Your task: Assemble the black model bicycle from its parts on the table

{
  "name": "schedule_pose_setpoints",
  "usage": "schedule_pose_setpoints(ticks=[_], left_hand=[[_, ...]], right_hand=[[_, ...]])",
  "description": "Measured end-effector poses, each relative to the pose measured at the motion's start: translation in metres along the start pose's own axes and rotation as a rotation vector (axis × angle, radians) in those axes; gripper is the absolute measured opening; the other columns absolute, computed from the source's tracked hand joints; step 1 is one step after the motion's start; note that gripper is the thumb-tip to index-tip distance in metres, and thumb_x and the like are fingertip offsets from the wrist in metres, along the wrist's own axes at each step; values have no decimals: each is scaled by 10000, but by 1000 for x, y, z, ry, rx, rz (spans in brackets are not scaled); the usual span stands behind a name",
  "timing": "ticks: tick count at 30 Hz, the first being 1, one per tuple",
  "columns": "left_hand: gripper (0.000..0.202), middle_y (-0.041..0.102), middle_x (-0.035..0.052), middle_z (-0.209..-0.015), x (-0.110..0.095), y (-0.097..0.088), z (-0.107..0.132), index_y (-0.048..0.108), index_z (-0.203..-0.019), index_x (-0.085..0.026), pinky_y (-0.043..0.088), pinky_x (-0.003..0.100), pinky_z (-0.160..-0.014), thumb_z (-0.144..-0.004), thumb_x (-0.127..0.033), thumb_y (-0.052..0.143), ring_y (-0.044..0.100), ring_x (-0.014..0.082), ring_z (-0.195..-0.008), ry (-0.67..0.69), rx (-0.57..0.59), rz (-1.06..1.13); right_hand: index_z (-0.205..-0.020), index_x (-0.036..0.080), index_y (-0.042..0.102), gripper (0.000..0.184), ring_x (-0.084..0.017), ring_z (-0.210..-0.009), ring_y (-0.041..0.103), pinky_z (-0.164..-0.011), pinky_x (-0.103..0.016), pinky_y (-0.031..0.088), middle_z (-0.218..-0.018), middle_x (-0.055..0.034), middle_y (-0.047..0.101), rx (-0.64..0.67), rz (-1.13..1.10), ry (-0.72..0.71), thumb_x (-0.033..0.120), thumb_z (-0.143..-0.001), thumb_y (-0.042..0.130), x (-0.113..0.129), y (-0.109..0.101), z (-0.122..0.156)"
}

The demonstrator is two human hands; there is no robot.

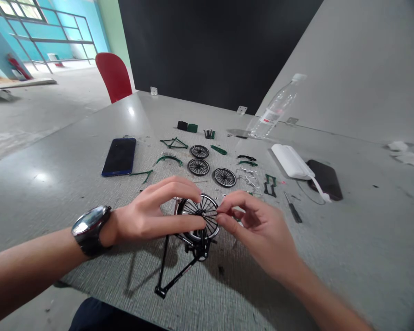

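Observation:
My left hand (162, 209), with a black watch (91, 225) on its wrist, is closed around the rear part of a black model bicycle frame (179, 276). A black spoked wheel (210, 225) with a silver rim sits in that frame, and my left fingers press on its upper edge and near its hub. On the wheel's right side, the thumb and index finger of my right hand (255, 223) are pinched together. A small, thin silvery piece seems to stick out from them toward the hub, too small to name.
Beyond my hands lie loose spoked wheels (225, 177), a green bicycle frame (174, 143), green fenders (169, 159) and small silver parts (250, 179). A phone (119, 156) is at left. To the right are a screwdriver (293, 208), a white device (291, 161) and a plastic bottle (276, 110).

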State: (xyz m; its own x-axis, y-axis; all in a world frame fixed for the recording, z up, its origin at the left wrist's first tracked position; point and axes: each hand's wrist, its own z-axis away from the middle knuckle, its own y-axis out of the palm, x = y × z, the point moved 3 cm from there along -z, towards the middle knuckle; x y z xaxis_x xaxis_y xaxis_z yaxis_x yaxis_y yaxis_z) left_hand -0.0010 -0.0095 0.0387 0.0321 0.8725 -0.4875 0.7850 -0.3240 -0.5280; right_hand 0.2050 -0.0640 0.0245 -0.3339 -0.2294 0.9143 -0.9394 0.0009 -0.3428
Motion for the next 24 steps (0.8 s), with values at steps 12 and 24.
schedule_pose_setpoints(ticks=[12, 24], left_hand=[[295, 699, 90, -1092, 3, 3, -1, 608, -1142, -219, 612, 424, -922, -885, -288, 736, 700, 223, -1026, -44, 5, 17], [380, 469, 116, -1319, 18, 7, 7, 624, -1222, -258, 571, 477, -986, -868, -158, 720, 522, 304, -1291, 168, -54, -136]], right_hand=[[-1176, 235, 662, 300, -146, -838, 711, -743, -300, 606, -995, -49, 750, 186, -375, 239, 349, -899, 692, -5, 16, 4], [-1221, 277, 663, 421, -157, -858, 737, -716, -297, 638, -1051, -38, 765, 144, -516, 330, 311, -819, 782, -9, 16, 2]])
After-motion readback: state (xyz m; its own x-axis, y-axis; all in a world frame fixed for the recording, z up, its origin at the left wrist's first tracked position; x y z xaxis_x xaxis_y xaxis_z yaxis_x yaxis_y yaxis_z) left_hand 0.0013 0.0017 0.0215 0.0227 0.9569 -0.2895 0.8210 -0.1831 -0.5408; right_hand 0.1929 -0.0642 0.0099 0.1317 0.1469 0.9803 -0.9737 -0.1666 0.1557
